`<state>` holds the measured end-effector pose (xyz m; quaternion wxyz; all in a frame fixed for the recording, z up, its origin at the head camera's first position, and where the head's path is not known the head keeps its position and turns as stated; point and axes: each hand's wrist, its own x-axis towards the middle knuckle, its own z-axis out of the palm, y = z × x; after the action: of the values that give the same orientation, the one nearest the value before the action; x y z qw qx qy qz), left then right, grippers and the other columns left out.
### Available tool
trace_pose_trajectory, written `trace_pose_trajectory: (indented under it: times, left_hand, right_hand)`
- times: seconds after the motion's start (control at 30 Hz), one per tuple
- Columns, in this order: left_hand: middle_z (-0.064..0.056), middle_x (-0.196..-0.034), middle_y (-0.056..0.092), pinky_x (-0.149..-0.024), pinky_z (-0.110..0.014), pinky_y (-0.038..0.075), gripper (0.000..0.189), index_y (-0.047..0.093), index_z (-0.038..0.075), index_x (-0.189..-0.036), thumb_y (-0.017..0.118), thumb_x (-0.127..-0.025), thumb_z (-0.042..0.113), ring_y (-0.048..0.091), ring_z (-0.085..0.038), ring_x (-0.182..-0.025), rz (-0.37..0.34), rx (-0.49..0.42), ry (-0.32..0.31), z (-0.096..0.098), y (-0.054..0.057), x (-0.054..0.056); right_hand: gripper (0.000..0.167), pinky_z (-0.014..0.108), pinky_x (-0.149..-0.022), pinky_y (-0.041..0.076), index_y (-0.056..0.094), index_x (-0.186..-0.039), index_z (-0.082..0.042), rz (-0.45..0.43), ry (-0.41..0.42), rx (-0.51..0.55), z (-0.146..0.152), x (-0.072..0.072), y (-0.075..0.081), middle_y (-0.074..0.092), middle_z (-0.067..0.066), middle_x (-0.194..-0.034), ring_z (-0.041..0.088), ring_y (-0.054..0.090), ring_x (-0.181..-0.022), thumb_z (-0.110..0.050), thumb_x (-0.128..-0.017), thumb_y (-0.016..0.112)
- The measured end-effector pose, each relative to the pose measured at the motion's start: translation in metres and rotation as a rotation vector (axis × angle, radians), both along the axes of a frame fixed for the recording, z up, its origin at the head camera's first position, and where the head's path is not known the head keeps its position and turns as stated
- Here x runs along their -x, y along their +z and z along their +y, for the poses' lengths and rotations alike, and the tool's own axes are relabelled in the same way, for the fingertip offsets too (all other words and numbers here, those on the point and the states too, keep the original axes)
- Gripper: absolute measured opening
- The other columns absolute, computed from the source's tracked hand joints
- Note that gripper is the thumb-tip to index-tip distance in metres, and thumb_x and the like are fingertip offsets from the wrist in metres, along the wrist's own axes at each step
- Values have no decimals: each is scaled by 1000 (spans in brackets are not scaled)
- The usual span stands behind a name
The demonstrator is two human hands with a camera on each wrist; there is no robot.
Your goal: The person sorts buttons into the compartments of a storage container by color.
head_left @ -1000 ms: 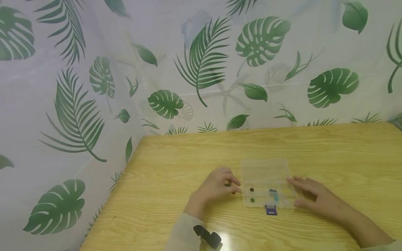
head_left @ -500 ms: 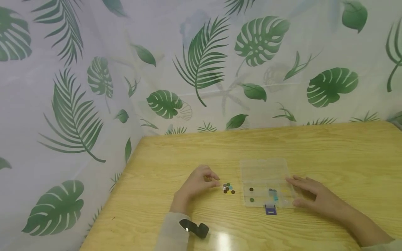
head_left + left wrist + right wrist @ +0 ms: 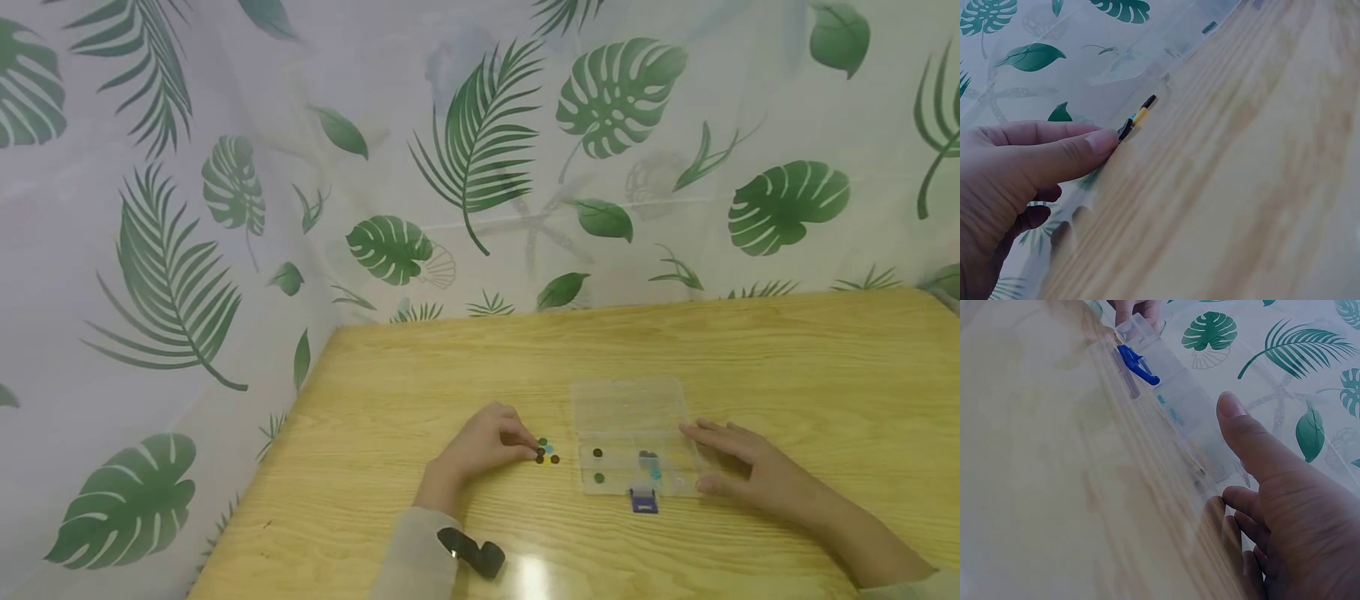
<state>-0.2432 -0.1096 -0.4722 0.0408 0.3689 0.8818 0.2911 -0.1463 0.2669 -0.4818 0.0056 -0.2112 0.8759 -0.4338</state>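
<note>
A small heap of flat round buttons, dark, green, blue and yellow, lies on the table left of the box. My left hand is at the heap's left edge, thumb and forefinger pinching at a dark button. The clear plastic compartment box stands with its lid laid back. Inside are a dark button, a green button, blue pieces and yellow pieces in separate compartments. Along the box's right side rests my right hand, fingers extended and thumb apart.
A blue-purple latch hangs off the box's front edge onto the wood-grain table. Leaf-patterned cloth rises behind and on the left. A black strap circles my left wrist.
My left hand first drew back left from beside the box, uncovering the heap of buttons, then came in again to its left edge. My right hand stays at the box.
</note>
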Motion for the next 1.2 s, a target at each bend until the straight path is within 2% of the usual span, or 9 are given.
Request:
trace_pose_trajectory:
  times: [0.03,0.1,0.2,0.27,0.33,0.43,0.63,0.93,1.2]
  left_hand:
    - [14,-79,57,-73,-18,37,7,77,23,-84,76,-80,29,45,-4,-80,-1,3,5,0,0,0]
    - [14,-78,57,-71,-18,36,7,77,23,-84,75,-81,29,44,-4,-78,-12,6,16,0,1,-1]
    - [15,-78,57,-70,-18,35,7,77,23,-84,75,-81,30,42,-4,-76,-22,8,25,0,0,-1]
    - [14,-78,58,-69,-18,35,8,76,23,-85,76,-81,29,43,-5,-75,-35,-6,29,-1,0,-1]
    - [14,-78,58,-69,-19,36,9,76,22,-85,76,-80,30,44,-5,-75,-59,-28,37,-2,-1,-1]
    - [14,-76,59,-69,-20,38,9,76,23,-83,76,-80,31,45,-6,-74,-105,-61,56,-3,-2,0]
    - [14,-73,59,-68,-21,39,7,75,25,-78,78,-78,32,47,-6,-73,-159,-90,66,-5,-5,1]
    - [11,-70,56,-64,-19,38,8,76,22,-79,78,-77,30,44,-6,-68,-154,-104,81,-5,-6,0]
    - [12,-70,56,-64,-18,39,8,76,22,-80,78,-77,30,45,-5,-69,-138,-78,80,-5,-7,0]
  right_hand:
    - [63,76,-92,16,45,-141,-18,-4,0,1,0,0,0,36,32,-142,64,19,-126,-18,-84,71]
    - [62,70,-101,14,46,-141,-17,9,1,0,0,-1,0,36,31,-142,62,20,-127,-18,-84,71]
    - [62,68,-103,11,45,-141,-16,15,9,9,0,-1,0,36,32,-142,62,20,-127,-16,-84,70]
    - [62,68,-103,11,45,-141,-15,14,12,11,0,-1,-1,36,32,-142,61,20,-127,-16,-84,71]
    - [63,75,-94,13,45,-141,-16,3,14,14,1,0,0,35,33,-142,63,18,-127,-17,-84,71]
    - [63,76,-93,14,45,-142,-16,1,12,12,1,0,-1,35,32,-143,64,18,-127,-17,-84,71]
    - [63,69,-100,10,44,-142,-17,10,23,21,2,2,-3,34,30,-144,59,21,-129,-16,-85,70]
    - [63,77,-91,15,44,-142,-17,-25,10,15,1,0,-1,34,31,-144,65,16,-127,-18,-85,70]
    - [62,76,-93,15,45,-141,-16,-18,18,23,0,0,0,33,32,-143,64,16,-127,-17,-85,70]
